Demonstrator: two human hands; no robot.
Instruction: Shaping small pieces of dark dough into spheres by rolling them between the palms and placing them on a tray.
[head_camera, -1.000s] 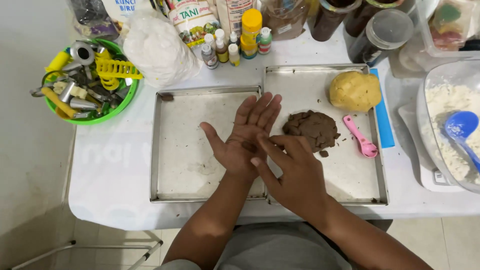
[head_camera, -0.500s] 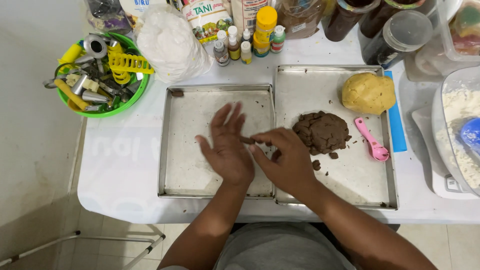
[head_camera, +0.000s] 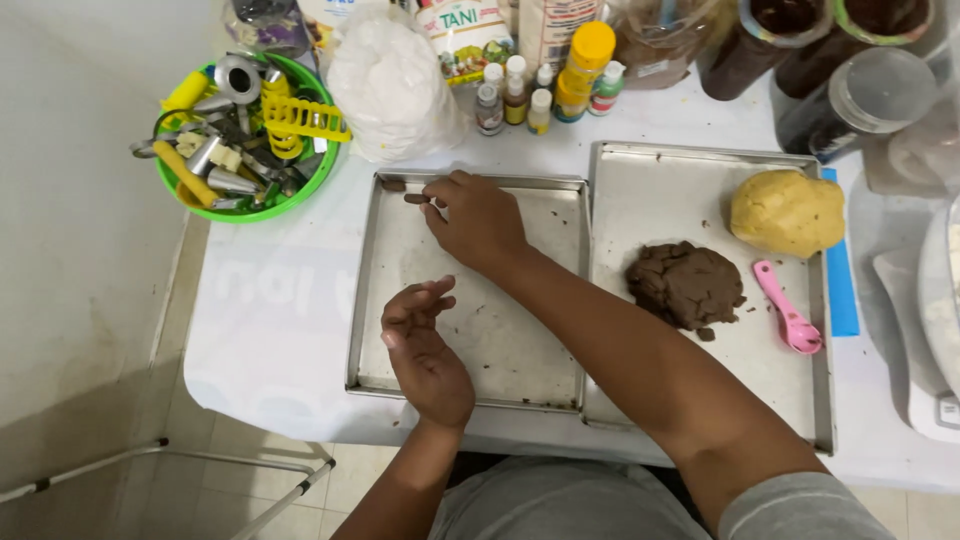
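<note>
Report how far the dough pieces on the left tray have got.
Done: one small brown piece lies in the left tray's far corner. In hand: the right hand sets a second piece beside it; the left hand hovers empty. Left: the brown dough lump and the yellow dough ball sit mostly unportioned.

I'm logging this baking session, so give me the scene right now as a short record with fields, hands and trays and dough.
right hand: reaches across to the far left corner of the left tray, fingertips at a small brown dough piece
left hand: over the left tray, fingers curled, nothing seen in it
second dough piece: in the tray's far corner
right tray: holds brown dough lump, yellow dough ball, pink spoon
green bowl: left of trays, full of metal and yellow tools
</note>
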